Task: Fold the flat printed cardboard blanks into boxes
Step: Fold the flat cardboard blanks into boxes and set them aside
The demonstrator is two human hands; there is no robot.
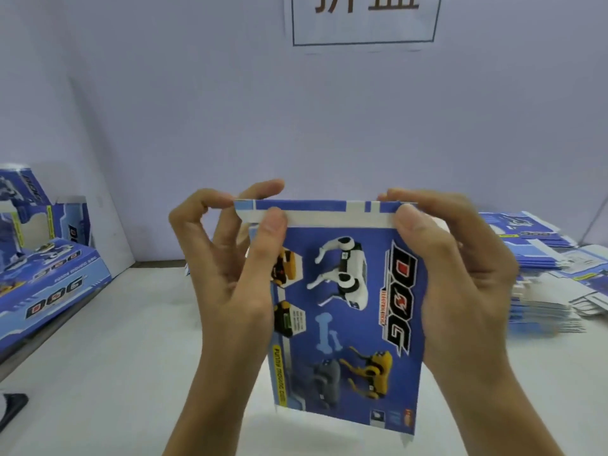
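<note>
**A:** So where's the box [348, 311] at?

**B:** Held upright in the middle, its lower end near the white table [131, 340]. The left hand [230, 278] grips it from nine o'clock, the right hand [460, 274] from three o'clock.

**A:** And the fingers?

**B:** Both thumbs press on the white strip of the top flap [325, 213] at twelve o'clock, with the other fingers curled over the top edge behind it. So each hand is pinching that flap at a corner. The flap looks to be partway through closing, though I can't tell whether its tongue is tucked in.

**A:** How will it handle?

**B:** Light, I'd judge, being thin printed card. Stiff along the panels, but it gives at the scored creases and dents if squeezed mid-panel. The glossy print could be a bit slippery. Best to hold near the corners and edges, as now, and press along the crease, not on the face.

**A:** What's around it?

**B:** A stack of flat blanks [543, 268] at three o'clock, well apart. Finished boxes [49, 281] lie at nine o'clock, against the wall [197, 110].
</note>
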